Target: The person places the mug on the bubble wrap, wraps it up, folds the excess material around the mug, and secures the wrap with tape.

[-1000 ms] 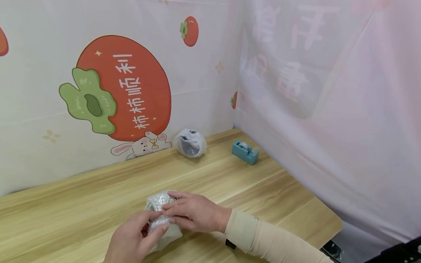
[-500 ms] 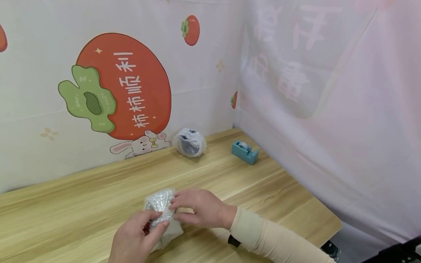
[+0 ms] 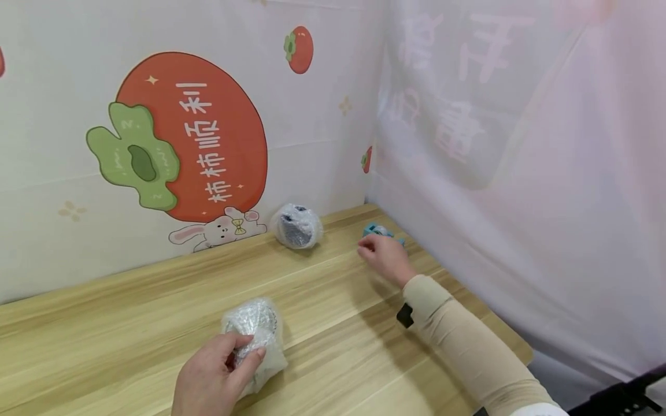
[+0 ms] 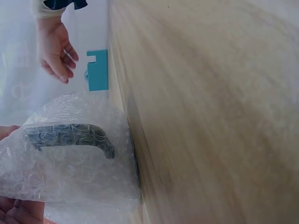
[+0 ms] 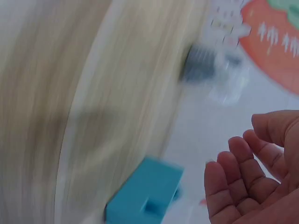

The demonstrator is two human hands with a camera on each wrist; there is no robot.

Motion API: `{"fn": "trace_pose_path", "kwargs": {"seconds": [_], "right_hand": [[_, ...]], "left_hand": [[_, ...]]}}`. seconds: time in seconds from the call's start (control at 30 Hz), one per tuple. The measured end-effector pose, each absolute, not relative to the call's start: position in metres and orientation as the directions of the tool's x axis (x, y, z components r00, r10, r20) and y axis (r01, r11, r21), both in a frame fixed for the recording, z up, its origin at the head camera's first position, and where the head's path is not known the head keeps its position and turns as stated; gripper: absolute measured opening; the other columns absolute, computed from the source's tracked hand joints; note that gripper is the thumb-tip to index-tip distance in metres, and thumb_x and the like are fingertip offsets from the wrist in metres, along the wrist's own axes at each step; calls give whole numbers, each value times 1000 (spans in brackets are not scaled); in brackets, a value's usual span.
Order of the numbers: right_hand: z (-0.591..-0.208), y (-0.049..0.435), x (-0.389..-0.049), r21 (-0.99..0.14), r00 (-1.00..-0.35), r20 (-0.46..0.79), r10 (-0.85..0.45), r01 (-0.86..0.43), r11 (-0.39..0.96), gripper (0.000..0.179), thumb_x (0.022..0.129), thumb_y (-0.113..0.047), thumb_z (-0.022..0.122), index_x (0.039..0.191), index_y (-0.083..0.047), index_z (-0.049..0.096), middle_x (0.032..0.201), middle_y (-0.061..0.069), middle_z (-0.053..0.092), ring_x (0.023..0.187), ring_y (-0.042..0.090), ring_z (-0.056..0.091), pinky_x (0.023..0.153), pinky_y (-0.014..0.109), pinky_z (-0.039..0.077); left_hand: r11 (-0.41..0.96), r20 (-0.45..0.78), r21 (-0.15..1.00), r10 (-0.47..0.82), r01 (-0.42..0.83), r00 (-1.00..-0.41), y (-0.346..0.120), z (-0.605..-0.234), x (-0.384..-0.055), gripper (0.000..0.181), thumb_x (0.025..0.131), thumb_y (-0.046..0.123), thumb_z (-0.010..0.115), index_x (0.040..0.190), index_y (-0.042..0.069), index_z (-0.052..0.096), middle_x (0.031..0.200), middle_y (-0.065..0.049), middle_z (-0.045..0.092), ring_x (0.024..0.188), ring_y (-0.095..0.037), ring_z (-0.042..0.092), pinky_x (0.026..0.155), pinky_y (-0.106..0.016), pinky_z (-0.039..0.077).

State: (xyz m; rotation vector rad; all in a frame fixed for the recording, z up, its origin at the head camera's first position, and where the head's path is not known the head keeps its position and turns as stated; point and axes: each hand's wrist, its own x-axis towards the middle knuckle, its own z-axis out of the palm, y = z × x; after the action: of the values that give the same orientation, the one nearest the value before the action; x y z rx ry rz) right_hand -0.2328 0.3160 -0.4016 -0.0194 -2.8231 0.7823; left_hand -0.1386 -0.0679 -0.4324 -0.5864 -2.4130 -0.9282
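Observation:
My left hand [image 3: 210,372] pinches a fold of a bubble-wrapped bundle [image 3: 258,320] on the table between thumb and fingers. In the left wrist view, a dark patterned curved strip, shaped like a handle, shows through the bubble wrap [image 4: 84,175]; the rest of the wrapped thing is unclear. My right hand [image 3: 387,258] is above the table beside the teal tape dispenser [image 3: 376,230], partly covering it in the head view. In the right wrist view its fingers [image 5: 240,175] are loosely bent, hold nothing and are apart from the dispenser [image 5: 145,189].
A second bubble-wrapped bundle [image 3: 298,227], with something dark inside, stands at the back of the wooden table [image 3: 156,323] against the printed cloth wall [image 3: 322,110]. Another cloth [image 3: 520,231] hangs along the right edge. A black bar-like object [image 3: 619,396] is at the lower right.
My right hand has left the bundle and moved right and away from me to the tape dispenser. The left hand keeps its pinch on the wrap.

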Motion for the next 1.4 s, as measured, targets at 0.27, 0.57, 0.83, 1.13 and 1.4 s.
{"fn": "trace_pose_path", "kwargs": {"seconds": [0.27,0.57,0.83,1.13,1.4], "right_hand": [[-396,389,-250,-432,-965,6,263,235,871,38,104,-29,51,123,-1,68,122,19,69,111,35,64,94,48,52],[-405,414,-261,-460,-927,-238,290,371,807,42,106,-33,44,127,-1,62,106,13,62,67,18,50,64,32,44],[-404,413,-266,-435,-919,-287,270,376,818,48,108,-30,41,142,-1,58,126,19,63,72,19,53,62,31,45],[-408,420,-272,-490,-920,-297,255,376,786,32,105,-27,44,109,-1,62,74,3,49,52,13,38,52,28,37],[-408,417,-275,-514,-914,-285,289,400,759,26,104,-27,52,85,-9,55,58,-5,35,49,12,37,50,28,37]], "left_hand": [[690,516,528,202,495,-832,-68,-430,-137,20,76,27,91,90,21,78,70,20,50,65,6,42,54,-23,39],[691,490,540,205,480,-847,-68,-431,-137,21,76,29,90,92,23,77,71,20,52,65,7,43,54,-23,40],[689,517,532,197,493,-833,-67,-430,-137,22,74,27,91,90,22,77,70,20,51,64,7,43,54,-23,41],[700,526,522,186,487,-830,-66,-429,-136,22,73,26,92,88,21,76,69,19,50,64,7,42,53,-23,40],[702,522,521,188,486,-832,-66,-429,-136,22,73,26,91,88,22,76,70,20,50,63,7,42,54,-22,41]]}}
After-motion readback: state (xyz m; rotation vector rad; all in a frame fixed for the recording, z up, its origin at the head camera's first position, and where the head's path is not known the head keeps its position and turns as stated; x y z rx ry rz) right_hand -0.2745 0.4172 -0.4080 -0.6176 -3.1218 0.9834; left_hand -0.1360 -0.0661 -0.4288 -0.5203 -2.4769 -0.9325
